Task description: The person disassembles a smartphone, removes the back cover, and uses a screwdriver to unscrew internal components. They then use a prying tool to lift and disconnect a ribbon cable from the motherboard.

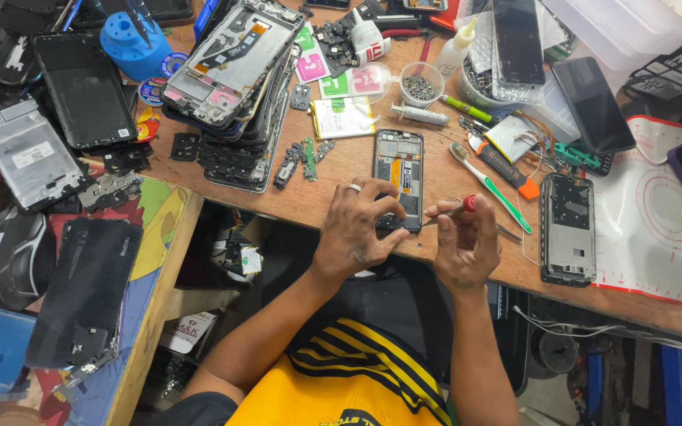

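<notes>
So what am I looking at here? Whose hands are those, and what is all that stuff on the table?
The one picture comes from a camera worn on a person's head, looking down, so these are that person's own two hands. The left hand, with a ring, steadies an opened black phone with its back cover off on the brown wooden table. The right hand pinches a thin screwdriver with a red cap, its tip pointing at the phone. Around them lie a stack of bare phone frames, a green and white toothbrush, a small clear bowl of tiny screws, and another opened phone on the right.
</notes>
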